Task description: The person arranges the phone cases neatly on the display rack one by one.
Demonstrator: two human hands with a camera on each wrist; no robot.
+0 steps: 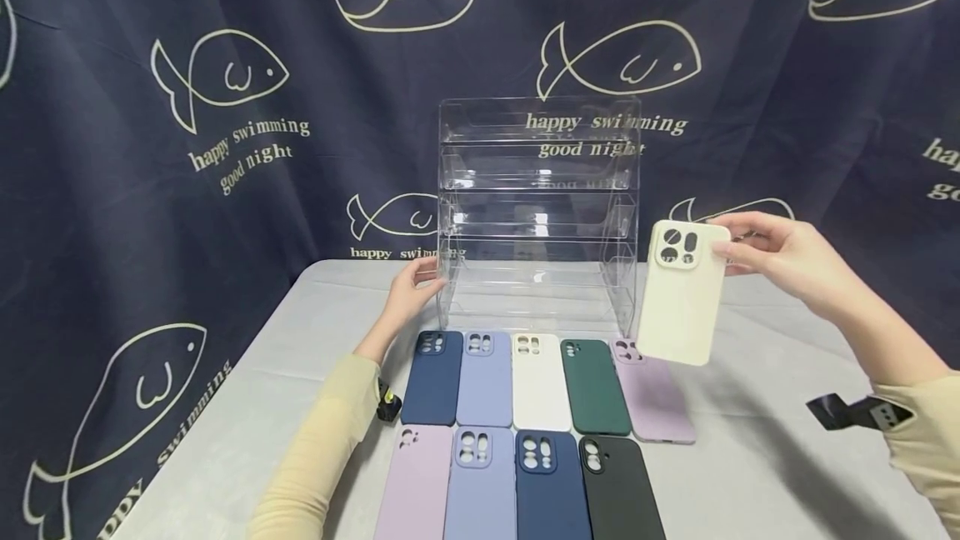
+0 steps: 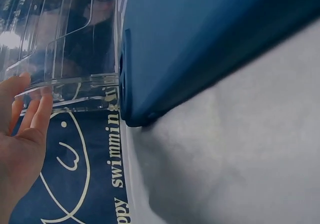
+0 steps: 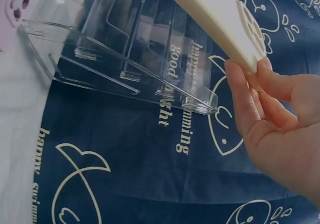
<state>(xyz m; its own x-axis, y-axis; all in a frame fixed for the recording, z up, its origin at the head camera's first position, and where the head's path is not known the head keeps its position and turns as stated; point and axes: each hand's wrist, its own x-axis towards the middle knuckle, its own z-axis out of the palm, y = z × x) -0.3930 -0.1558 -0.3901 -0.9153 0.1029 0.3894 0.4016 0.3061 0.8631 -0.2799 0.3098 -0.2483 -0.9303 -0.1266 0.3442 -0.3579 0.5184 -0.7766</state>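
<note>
A pale cream phone case (image 1: 681,298) with a camera cutout is held up at the right of the head view. My right hand (image 1: 795,261) pinches its upper edge between thumb and fingers; in the right wrist view that hand (image 3: 285,129) grips one end of the case. A clear tiered display rack (image 1: 536,273) stands at the back of the table. My left hand (image 1: 410,294) holds the rack's left side near the bottom, and in the left wrist view the thumb and fingers of that hand (image 2: 25,139) lie about the clear edge.
Phone cases lie in two rows before the rack: a dark blue case (image 1: 432,382), a white case (image 1: 542,386), a green case (image 1: 597,390), a lilac case (image 1: 663,402), a black case (image 1: 622,490) and several others. A navy printed curtain (image 1: 300,40) hangs behind the table (image 1: 300,348).
</note>
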